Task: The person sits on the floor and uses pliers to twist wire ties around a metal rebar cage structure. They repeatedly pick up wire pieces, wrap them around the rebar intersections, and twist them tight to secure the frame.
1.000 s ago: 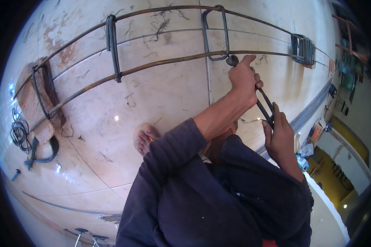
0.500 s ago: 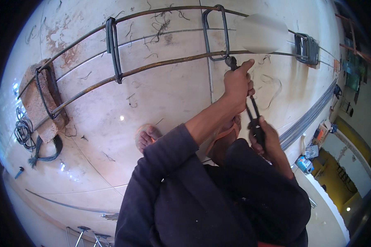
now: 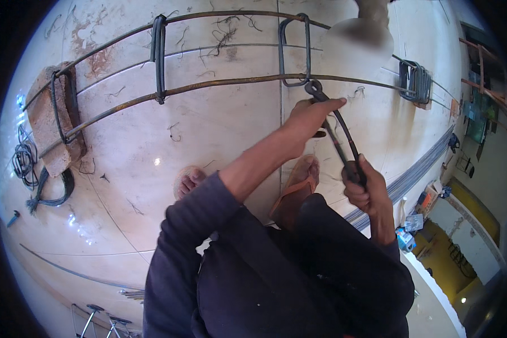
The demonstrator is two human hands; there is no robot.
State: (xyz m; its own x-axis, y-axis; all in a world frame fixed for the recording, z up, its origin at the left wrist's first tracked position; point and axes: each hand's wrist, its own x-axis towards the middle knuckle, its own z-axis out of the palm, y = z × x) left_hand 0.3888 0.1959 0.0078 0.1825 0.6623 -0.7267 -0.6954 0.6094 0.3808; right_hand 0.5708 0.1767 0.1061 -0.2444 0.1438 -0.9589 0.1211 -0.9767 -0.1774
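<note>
A pair of long-handled pincers [image 3: 348, 134] slants from the lower bar [image 3: 225, 83] toward me, its rounded jaws touching or just beside a bent-steel stirrup [image 3: 307, 48]. My right hand [image 3: 369, 188] is wrapped round the handle ends. Close behind the jaws, my left hand [image 3: 305, 125] is curled against the pincers with its thumb stretched out to the right; some of its fingers are hidden. Between my hands the handles stand slightly apart. The stirrup encloses the upper bar [image 3: 225, 13] and the lower bar.
Left, the bars rest on a rough brick [image 3: 50, 129]; coiled wire [image 3: 25, 160] lies beside it. More stirrups [image 3: 159, 59] stand along the bars, with a bundle [image 3: 416, 81] at right. Long rods [image 3: 411, 183] line the floor edge. A blurred person [image 3: 372, 22] is at the far side.
The pincers' handles have spread a little. My right hand has moved slightly up, my left slightly down and left. The blurred person's upper part has come further into view.
</note>
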